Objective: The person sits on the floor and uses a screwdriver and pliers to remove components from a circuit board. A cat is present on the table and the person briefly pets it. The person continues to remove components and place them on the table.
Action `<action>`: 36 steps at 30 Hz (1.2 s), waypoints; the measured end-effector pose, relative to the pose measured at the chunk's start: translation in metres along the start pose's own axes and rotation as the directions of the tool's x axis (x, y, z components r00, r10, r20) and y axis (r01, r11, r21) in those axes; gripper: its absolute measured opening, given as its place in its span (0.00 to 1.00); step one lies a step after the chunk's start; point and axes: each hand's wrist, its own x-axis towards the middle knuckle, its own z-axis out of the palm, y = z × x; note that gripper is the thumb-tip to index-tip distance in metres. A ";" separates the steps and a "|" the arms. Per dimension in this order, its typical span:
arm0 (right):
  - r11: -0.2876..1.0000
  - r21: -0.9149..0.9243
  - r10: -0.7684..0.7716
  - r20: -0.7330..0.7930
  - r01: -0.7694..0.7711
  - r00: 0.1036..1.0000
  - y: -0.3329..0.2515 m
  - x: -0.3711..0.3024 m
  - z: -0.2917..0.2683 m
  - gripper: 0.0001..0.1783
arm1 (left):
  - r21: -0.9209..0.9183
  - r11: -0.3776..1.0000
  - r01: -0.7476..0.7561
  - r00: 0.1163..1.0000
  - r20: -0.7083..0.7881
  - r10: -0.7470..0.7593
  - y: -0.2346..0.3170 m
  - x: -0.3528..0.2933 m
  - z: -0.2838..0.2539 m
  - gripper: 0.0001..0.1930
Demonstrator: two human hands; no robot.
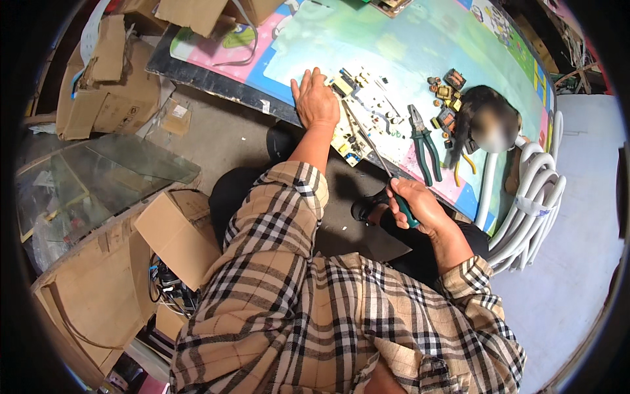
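Note:
My left hand (316, 102) lies flat at the table's near edge with its fingers spread, against the left side of a pale circuit board (351, 146). In my right hand (419, 205) is a screwdriver (371, 146) with a green handle and a long thin shaft. The shaft slants up and left over the board; whether its tip touches a part I cannot tell. Small loose electronic parts (387, 118) lie just right of the board. Green-handled pliers (425, 146) rest beside them, jaws pointing away from me.
Several copper-wound coils (449, 98) lie beyond the pliers. A yellow-handled tool (467, 168) sits near a dark, partly blurred shape (474, 111). Coiled white hose (528, 203) hangs at the right edge of the patterned table (367, 39). Cardboard boxes (108, 105) and glass sheets (98, 177) stand at left.

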 end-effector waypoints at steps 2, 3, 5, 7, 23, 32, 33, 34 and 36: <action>0.999 0.034 -0.008 -0.018 0.009 1.000 0.006 0.006 0.004 0.16 | 0.025 0.999 -0.033 0.998 -0.050 0.034 -0.001 -0.001 0.000 0.16; 0.998 0.067 -0.016 -0.016 0.017 1.000 0.012 0.008 0.005 0.16 | 0.027 0.999 -0.041 0.998 -0.057 0.042 -0.001 -0.002 0.001 0.14; 0.995 0.092 -0.038 -0.024 0.040 0.999 0.027 0.015 0.008 0.17 | 0.023 0.999 -0.036 0.998 -0.044 0.037 -0.002 -0.003 0.003 0.12; 0.988 0.145 -0.046 -0.029 0.050 0.999 0.036 0.017 0.021 0.17 | 0.017 1.000 -0.016 1.000 -0.004 0.016 0.000 -0.002 0.000 0.10; 0.954 -0.261 -0.188 -0.147 0.145 0.971 0.059 0.043 0.035 0.18 | 0.103 0.994 -0.024 0.999 0.032 0.021 0.001 -0.002 -0.004 0.13; 0.284 -0.958 -0.716 -0.186 0.037 0.672 0.076 0.058 0.023 0.15 | 0.128 0.991 -0.027 0.999 0.026 0.024 0.006 -0.001 -0.005 0.13; 0.278 -0.961 -0.710 -0.204 0.001 0.674 0.069 0.052 0.029 0.14 | 0.122 0.992 -0.035 0.999 -0.004 0.035 0.004 -0.001 -0.004 0.13; 0.270 -0.962 -0.703 -0.221 -0.034 0.676 0.064 0.049 0.032 0.13 | 0.118 0.992 -0.042 0.998 -0.035 0.046 0.002 -0.001 -0.003 0.13; 0.322 -0.947 -0.674 -0.229 0.001 0.702 0.073 0.058 0.024 0.16 | 0.109 0.993 -0.036 0.999 -0.025 0.039 0.001 -0.001 -0.001 0.14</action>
